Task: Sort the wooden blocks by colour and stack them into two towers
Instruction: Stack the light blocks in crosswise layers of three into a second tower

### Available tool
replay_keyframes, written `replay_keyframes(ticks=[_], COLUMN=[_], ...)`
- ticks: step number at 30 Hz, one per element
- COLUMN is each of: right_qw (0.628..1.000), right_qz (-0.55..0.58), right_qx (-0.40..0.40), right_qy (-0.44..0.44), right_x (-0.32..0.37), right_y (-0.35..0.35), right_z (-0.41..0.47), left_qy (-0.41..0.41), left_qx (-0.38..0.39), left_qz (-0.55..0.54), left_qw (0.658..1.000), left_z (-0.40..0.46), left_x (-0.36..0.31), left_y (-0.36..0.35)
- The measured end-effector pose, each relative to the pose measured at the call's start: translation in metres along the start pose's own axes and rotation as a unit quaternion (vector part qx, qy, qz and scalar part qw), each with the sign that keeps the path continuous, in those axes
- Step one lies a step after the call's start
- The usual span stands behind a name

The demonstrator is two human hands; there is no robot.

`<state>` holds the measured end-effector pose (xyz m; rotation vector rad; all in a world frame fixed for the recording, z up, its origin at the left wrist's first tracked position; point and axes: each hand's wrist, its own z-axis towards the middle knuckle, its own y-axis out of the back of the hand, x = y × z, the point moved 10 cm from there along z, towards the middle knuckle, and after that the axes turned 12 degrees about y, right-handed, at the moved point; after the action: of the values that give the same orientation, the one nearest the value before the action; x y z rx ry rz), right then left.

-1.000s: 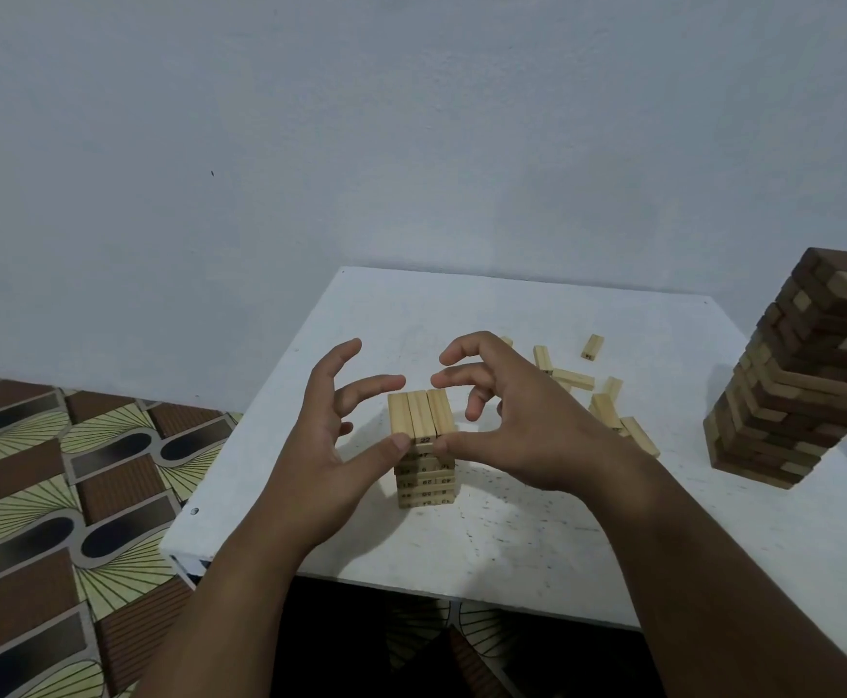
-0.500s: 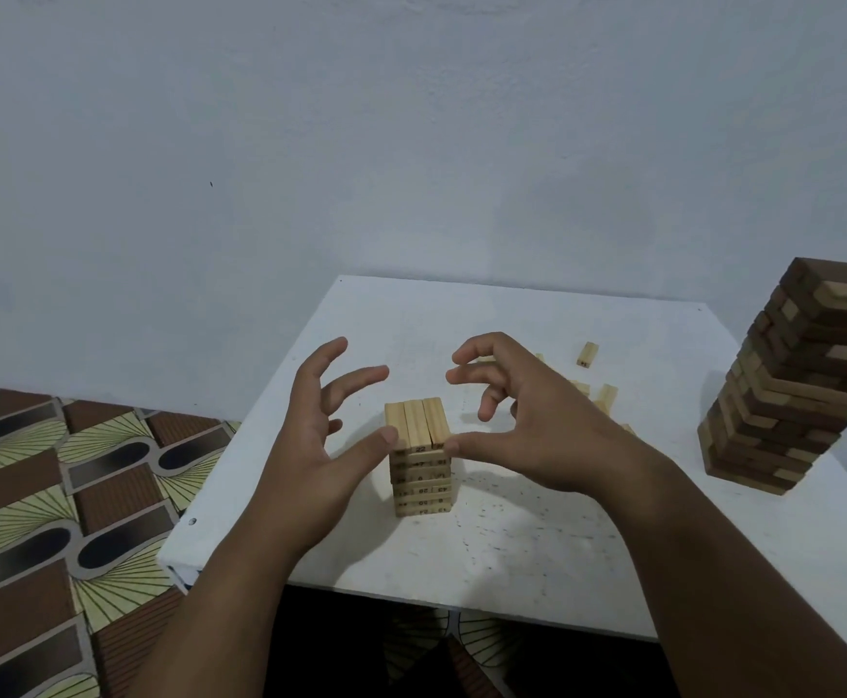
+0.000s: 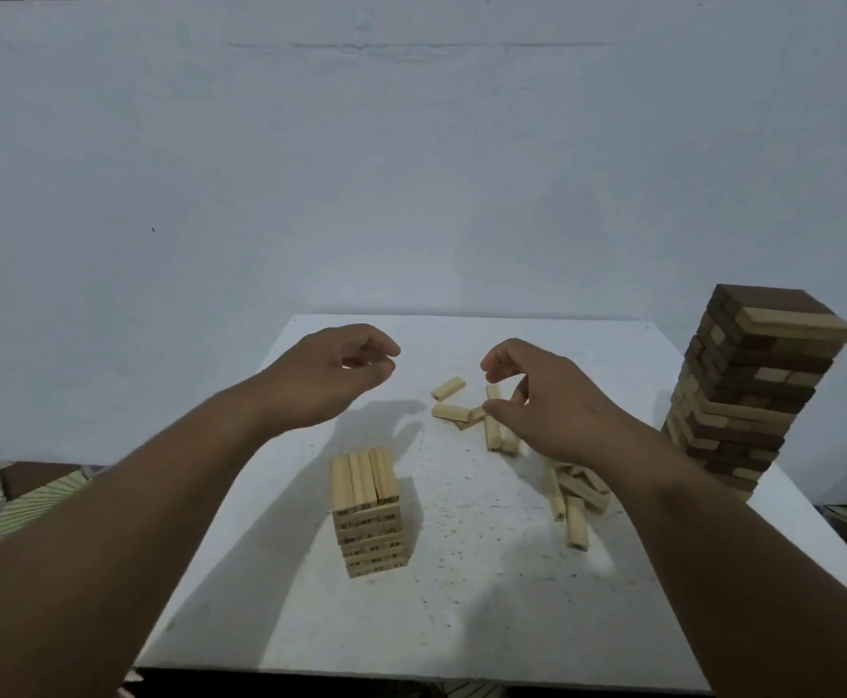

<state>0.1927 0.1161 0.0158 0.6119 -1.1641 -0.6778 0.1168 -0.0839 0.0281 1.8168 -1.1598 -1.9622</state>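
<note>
Standing nearest on the white table [image 3: 461,622] is seen a short light-block tower [image 3: 368,516], untouched, with loose light blocks [image 3: 570,496] scattered to its right. Beyond it, the left hand [image 3: 330,375] and right hand [image 3: 547,400] are held above the table, fingers loosely curled, nothing gripped. A tall mixed brown-and-light tower [image 3: 743,390] is placed far right.

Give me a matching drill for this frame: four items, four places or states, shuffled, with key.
Items:
1. light tower
2. mixed tower
3. left hand
4. loose light blocks

Places/states:
A. right edge of the table
B. raised, holding nothing
C. scattered under the right hand
D. near centre, three blocks across its top

Pairs: 1-D, 2-A, 3-B, 4-C
</note>
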Motion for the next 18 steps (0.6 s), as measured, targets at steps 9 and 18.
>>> replay_keyframes(ticks=[9, 18], right_qw=[0.989, 0.991], right_qz=[-0.114, -0.033], right_qx=[0.066, 0.005], right_qy=[-0.071, -0.133], right_x=[-0.047, -0.081], right_y=[-0.051, -0.036], right_z=[0.036, 0.048], left_qy=[-0.047, -0.037], left_qx=[0.073, 0.021], left_qz=[0.226, 0.237], left_qw=[0.97, 0.971], left_z=[0.081, 0.142], left_x=[0.016, 0.017], left_y=[-0.074, -0.088])
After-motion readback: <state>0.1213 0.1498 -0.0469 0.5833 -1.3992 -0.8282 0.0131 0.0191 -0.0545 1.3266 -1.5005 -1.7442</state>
